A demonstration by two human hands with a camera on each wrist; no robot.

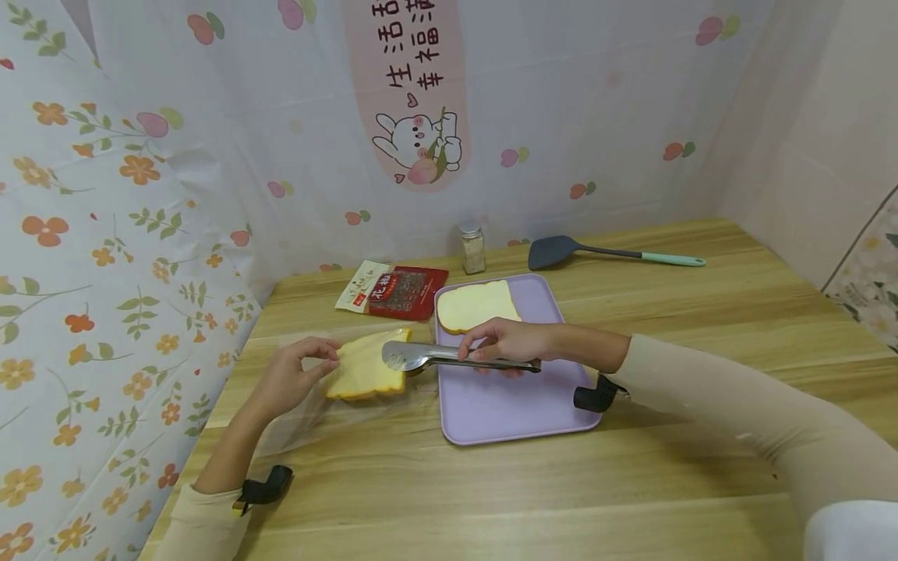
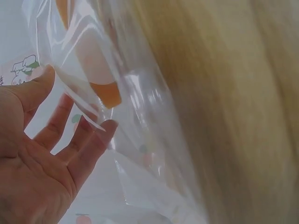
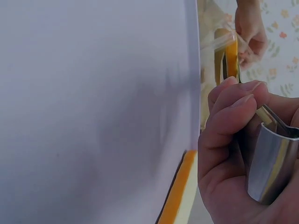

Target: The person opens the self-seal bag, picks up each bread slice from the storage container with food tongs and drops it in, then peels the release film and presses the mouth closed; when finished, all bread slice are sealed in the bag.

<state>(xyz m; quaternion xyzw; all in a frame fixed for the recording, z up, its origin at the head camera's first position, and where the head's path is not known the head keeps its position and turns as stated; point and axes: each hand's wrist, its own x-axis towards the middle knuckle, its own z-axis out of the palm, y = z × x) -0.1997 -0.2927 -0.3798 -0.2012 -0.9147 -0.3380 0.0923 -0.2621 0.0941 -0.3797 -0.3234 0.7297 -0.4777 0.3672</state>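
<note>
My right hand (image 1: 508, 343) grips a pair of metal tongs (image 1: 442, 354), whose ends reach left over the lavender tray's edge. The tongs' tips lie at the right side of a bread slice (image 1: 358, 370) with a yellow crust. Clear plastic bag (image 2: 140, 102) surrounds that bread, and my left hand (image 1: 291, 378) pinches the bag's edge at the left. In the left wrist view, thumb and fingers hold the thin film. Another bread slice (image 1: 477, 305) lies flat on the upper part of the lavender tray (image 1: 519, 405).
Behind the bagged bread lies a red and white spice packet (image 1: 400, 292). A small glass jar (image 1: 472, 248) stands by the back wall. To its right rests a dark spatula (image 1: 561, 251) with a mint handle. All are on a wooden table (image 1: 491, 499).
</note>
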